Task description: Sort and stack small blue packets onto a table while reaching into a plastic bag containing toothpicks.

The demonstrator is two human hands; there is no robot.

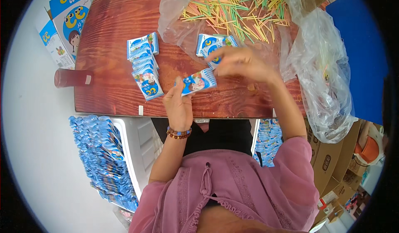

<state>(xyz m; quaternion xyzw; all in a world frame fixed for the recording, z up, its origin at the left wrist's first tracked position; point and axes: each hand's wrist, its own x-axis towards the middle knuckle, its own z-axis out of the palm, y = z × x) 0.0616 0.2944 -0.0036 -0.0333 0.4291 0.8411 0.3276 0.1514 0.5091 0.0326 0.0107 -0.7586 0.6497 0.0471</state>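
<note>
1. Packet (198, 83), single, glossy, crimp-ended, above wooden tabletop (109, 33), pinched in left hand (178, 102), thumb against fingers.
2. Right hand (241, 63), blurred, at two-plus overlapping packets (204, 41); cannot tell its grip.
3. Overlapping packet row (145, 68), too layered to count.

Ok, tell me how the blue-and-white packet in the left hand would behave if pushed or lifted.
The packet looks fairly stiff, extending straight though held near one end. It is probably light, as the left hand grips only that end. Its ridged free end seems thin and may bend easily.
</note>
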